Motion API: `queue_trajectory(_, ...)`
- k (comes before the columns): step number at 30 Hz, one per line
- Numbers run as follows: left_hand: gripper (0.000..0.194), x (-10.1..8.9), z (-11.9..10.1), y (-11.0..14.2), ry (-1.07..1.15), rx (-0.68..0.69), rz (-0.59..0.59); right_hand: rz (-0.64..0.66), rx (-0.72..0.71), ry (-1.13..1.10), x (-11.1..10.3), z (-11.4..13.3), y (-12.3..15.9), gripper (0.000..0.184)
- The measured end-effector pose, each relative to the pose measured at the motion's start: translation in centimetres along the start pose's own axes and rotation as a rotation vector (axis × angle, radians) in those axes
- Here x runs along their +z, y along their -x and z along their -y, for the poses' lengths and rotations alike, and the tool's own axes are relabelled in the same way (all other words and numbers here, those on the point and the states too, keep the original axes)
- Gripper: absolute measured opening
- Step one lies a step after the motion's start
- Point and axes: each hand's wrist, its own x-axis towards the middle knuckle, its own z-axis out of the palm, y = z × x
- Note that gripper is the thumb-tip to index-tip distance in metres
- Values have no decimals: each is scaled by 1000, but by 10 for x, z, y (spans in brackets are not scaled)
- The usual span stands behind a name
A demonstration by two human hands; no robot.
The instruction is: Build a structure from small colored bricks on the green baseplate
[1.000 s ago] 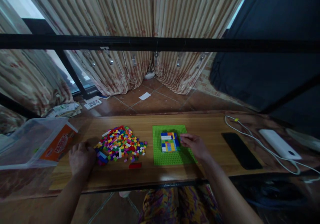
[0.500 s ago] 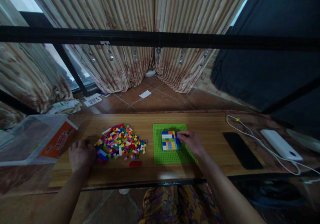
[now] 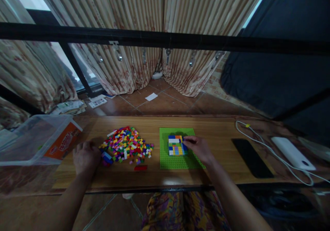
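A green studded baseplate (image 3: 175, 163) lies on the wooden table, bearing a low block of coloured toy bricks (image 3: 175, 146) in blue, white, yellow and orange. My right hand (image 3: 199, 148) pinches at the block's upper right edge, its fingertips on a blue brick (image 3: 184, 139) that they partly hide. To the left spreads a heap of small mixed bricks (image 3: 129, 143). My left hand (image 3: 86, 157) rests on the table at the heap's left side, fingers curled; what they hold, if anything, is hidden. Larger blue bricks (image 3: 107, 157) lie beside it.
A red brick piece (image 3: 140, 168) lies in front of the heap. At the far left stands a clear plastic box (image 3: 33, 135) with an orange label. On the right are a black phone (image 3: 252, 158), a white power bank (image 3: 292, 152) and a white cable (image 3: 268, 147).
The whole view has shifted slightly. My right hand stays at the block's right edge, and my left hand stays beside the heap.
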Motion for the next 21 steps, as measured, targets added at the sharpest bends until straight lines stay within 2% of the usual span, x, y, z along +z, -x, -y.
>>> queue_trajectory(7, 37, -1, 0, -1, 5, -24, 21, -38, -68, 116, -4, -1, -5, 24)
queue_trajectory(11, 36, -2, 0, 0, 8, 5, 8, -35, -200, 347, -8, 13, -13, 22)
queue_trajectory(14, 36, 0, 1, 0, 0, -3, -6, 35, -302, 528, -9, 23, -18, 31)
queue_trajectory(21, 35, 0, 0, -1, 19, -10, 1, 242, -444, 670, -10, 37, -24, 40)
